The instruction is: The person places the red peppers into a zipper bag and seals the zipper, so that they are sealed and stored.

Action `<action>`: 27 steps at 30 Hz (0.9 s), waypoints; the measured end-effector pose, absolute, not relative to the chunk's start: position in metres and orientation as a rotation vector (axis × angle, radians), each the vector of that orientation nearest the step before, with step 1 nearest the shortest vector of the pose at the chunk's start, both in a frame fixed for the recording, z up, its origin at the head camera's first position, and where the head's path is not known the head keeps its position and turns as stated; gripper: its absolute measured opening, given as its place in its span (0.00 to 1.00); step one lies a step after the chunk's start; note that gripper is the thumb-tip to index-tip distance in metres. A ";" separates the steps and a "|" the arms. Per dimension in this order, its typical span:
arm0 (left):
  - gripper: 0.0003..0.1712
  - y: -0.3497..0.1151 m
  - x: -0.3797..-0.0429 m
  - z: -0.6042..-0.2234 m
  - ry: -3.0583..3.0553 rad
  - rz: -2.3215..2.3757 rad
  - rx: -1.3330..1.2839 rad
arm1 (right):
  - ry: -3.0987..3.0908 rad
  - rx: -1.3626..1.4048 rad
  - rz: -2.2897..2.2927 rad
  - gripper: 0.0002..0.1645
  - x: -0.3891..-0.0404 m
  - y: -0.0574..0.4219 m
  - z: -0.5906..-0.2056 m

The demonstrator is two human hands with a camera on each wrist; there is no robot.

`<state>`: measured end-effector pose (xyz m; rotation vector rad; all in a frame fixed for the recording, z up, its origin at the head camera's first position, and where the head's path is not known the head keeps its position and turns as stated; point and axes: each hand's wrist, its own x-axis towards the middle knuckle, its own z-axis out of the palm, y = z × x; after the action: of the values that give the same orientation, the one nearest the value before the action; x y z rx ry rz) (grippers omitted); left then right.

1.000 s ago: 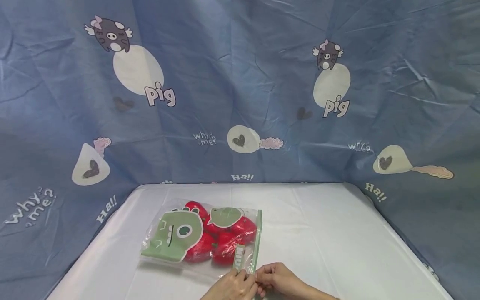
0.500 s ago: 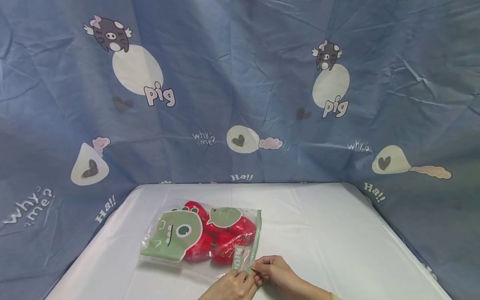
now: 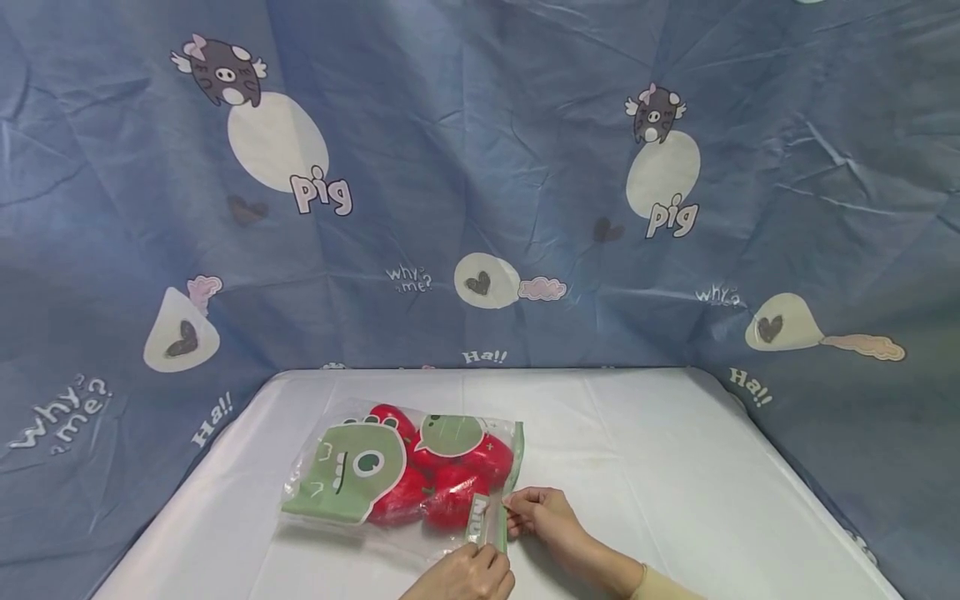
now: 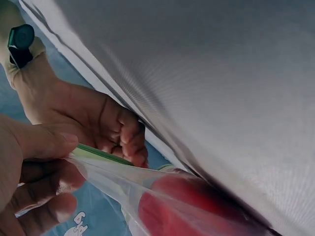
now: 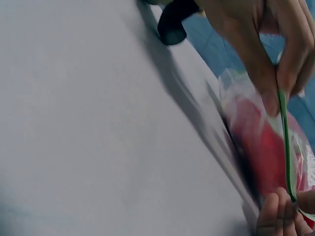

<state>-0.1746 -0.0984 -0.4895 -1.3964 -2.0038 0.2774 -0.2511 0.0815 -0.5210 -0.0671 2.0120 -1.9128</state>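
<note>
A clear zip bag with green cartoon prints lies on the white table. Inside it are several red, rounded things with small green stems. My left hand pinches the bag's near right corner between thumb and fingers; the left wrist view shows this hand on the end of the green strip. Farther up the same strip, my right hand pinches the edge with thumb and fingertips. In the right wrist view, the green strip runs taut between the left hand and the right hand.
The white-covered table extends to both sides of the bag and behind it. A blue printed cloth hangs along the back and the sides. Each wrist wears a dark camera, like the one on the right wrist.
My right hand has slid away from the left hand, up along the green strip toward the back. My left hand has stayed at the corner, and the bag has barely shifted.
</note>
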 end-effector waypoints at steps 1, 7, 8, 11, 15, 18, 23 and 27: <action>0.16 -0.098 -0.175 -0.490 -1.996 0.273 -1.398 | 2.021 -0.054 -1.920 0.16 -0.254 0.081 -0.522; 0.10 -0.097 -0.176 -0.490 -1.965 0.256 -1.413 | 2.064 -0.015 -1.939 0.18 -0.271 0.081 -0.525; 0.11 -0.097 -0.176 -0.490 -1.971 0.251 -1.418 | 2.069 -0.012 -1.943 0.18 -0.274 0.081 -0.526; 0.12 -0.097 -0.176 -0.489 -1.977 0.245 -1.425 | 2.083 -0.005 -1.966 0.18 -0.281 0.081 -0.525; 0.11 -0.097 -0.176 -0.490 -1.948 0.243 -1.427 | 2.116 -0.002 -1.991 0.17 -0.289 0.081 -0.525; 0.09 -0.097 -0.177 -0.491 -1.928 0.235 -1.439 | 2.147 -0.001 -1.985 0.17 -0.294 0.081 -0.526; 0.08 -0.097 -0.177 -0.493 -1.920 0.246 -1.454 | 2.181 0.001 -1.978 0.17 -0.303 0.082 -0.527; 0.07 -0.097 -0.175 -0.491 -1.972 0.244 -1.492 | 2.166 0.010 -2.002 0.16 -0.311 0.083 -0.527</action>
<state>-0.1755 -0.0971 -0.4908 -1.4916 -1.9718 0.2437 -0.3114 0.0831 -0.5266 0.0100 2.1663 -2.0016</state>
